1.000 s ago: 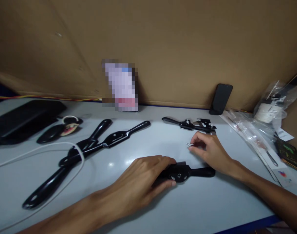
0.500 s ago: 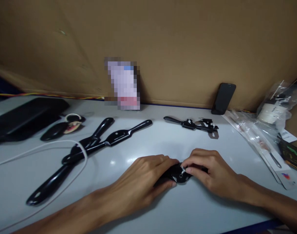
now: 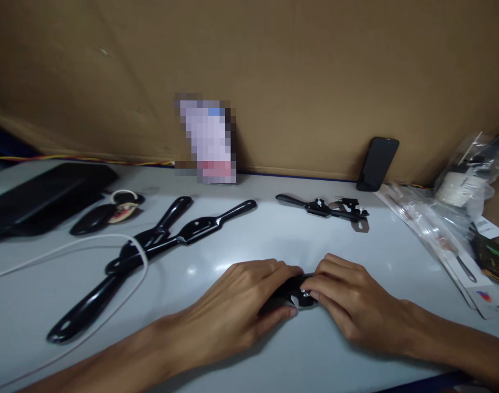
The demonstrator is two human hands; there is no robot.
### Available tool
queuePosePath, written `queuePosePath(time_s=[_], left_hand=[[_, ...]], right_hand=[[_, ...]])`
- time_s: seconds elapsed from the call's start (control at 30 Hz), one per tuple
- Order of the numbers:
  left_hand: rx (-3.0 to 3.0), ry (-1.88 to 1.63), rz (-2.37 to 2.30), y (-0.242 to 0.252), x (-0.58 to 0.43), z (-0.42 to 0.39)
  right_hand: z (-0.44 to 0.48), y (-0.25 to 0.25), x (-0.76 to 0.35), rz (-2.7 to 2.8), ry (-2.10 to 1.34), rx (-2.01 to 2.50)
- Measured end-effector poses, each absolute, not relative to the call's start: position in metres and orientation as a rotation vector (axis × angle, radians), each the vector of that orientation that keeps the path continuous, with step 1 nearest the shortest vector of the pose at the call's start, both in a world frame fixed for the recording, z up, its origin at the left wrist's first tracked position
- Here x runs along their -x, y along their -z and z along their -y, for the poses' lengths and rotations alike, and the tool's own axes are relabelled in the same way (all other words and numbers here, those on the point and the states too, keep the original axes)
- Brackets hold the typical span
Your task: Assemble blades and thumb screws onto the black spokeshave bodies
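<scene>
A black spokeshave (image 3: 292, 292) lies on the table in front of me, largely covered by my fingers. My left hand (image 3: 249, 300) is wrapped around its left part, thumb along the near edge. Over its middle, my right hand (image 3: 351, 300) pinches a small silvery screw (image 3: 305, 293) that is mostly hidden by the fingertips. Whether the screw sits in its hole cannot be seen. Farther back lies another spokeshave (image 3: 317, 207) with small metal parts (image 3: 350, 206) at its right end. Two black spokeshave bodies (image 3: 200, 229) lie crossed at the left.
A dark phone (image 3: 378, 164) leans against the cardboard wall (image 3: 298, 82), with a blurred-out upright item (image 3: 211, 142) to its left. Plastic-wrapped packs (image 3: 441, 245) lie at right. A white cable (image 3: 140, 251) loops over the left spokeshaves, near a black case (image 3: 48, 196).
My right fingers have turned and come down over the screw, hiding more of it and the hole beside it. The left hand holds the spokeshave as before.
</scene>
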State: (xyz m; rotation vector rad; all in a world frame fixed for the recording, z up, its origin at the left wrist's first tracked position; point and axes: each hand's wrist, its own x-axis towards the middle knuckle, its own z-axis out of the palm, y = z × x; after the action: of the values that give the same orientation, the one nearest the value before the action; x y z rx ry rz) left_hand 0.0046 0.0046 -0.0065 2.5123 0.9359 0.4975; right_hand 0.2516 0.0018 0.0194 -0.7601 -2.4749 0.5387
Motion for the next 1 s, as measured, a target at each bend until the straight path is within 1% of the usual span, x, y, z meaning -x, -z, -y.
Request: queuePosePath(time_s=[0.07, 0.17, 0.37, 0.5, 0.63, 0.77, 0.93, 1.0], left_hand=[[-2.541, -0.488, -0.951, 0.0071, -0.0045, -0.0041], [-2.574, -0.494, -0.957, 0.0072, -0.0049, -0.0032], [-2.575, -0.49, -0.96, 0.0056, -0.0071, -0.0038], [-2.578, -0.487, -0.962, 0.0058, -0.0074, -0.0049], [-2.598, -0.479, -0.953, 0.0055, -0.0075, -0.0044], [-2.605, -0.478, -0.945, 0.0054, -0.0074, -0.0034], [-2.599, -0.463, -0.948, 0.0054, -0.0071, -0.0039], [-2.591, -0.46, -0.933, 0.005, -0.0069, -0.004]], right_hand=[[-0.0019, -0.0216, -0.2521, 2.531, -0.509, 0.717], [-0.0014, -0.0243, -0.2517, 2.585, -0.551, 0.669], [0.0018, -0.0209, -0.248, 2.535, -0.561, 0.79], [0.0001, -0.0232, -0.2498, 2.636, -0.48, 0.802], [-0.001, -0.0261, -0.2502, 2.634, -0.528, 0.765], [-0.0009, -0.0287, -0.2496, 2.714, -0.434, 0.776], [-0.0009, -0.0293, -0.248, 2.732, -0.456, 0.748], [-0.0005, -0.0277, -0.2477, 2.736, -0.371, 0.751]])
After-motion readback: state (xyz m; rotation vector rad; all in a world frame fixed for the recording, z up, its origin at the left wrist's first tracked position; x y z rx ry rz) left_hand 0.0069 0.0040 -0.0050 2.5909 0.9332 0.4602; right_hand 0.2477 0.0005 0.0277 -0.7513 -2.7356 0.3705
